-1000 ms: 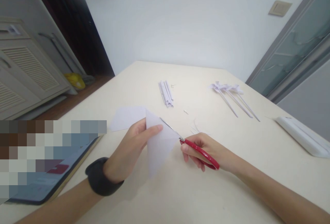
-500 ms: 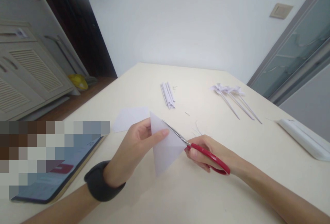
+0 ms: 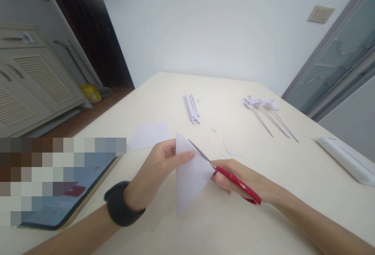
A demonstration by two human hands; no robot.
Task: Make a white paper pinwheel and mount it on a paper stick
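My left hand [image 3: 155,173], with a black band on the wrist, pinches a folded white paper triangle [image 3: 190,175] and holds it upright over the cream table [image 3: 205,223]. My right hand [image 3: 243,180] grips red-handled scissors [image 3: 231,178]. Their metal blades lie along the triangle's upper right edge, pointing toward my left thumb. A flat white sheet [image 3: 149,134] lies on the table just behind my left hand.
A tablet [image 3: 64,200] lies at the left edge. A bundle of white paper sticks [image 3: 191,108] is further back, several paper pinwheels on sticks [image 3: 263,108] to the right, thin paper trimmings [image 3: 227,149] near the scissors, a white object [image 3: 345,159] at far right.
Both hands with the paper and scissors have shifted slightly right and nearer. The blades have moved further along the triangle's edge.
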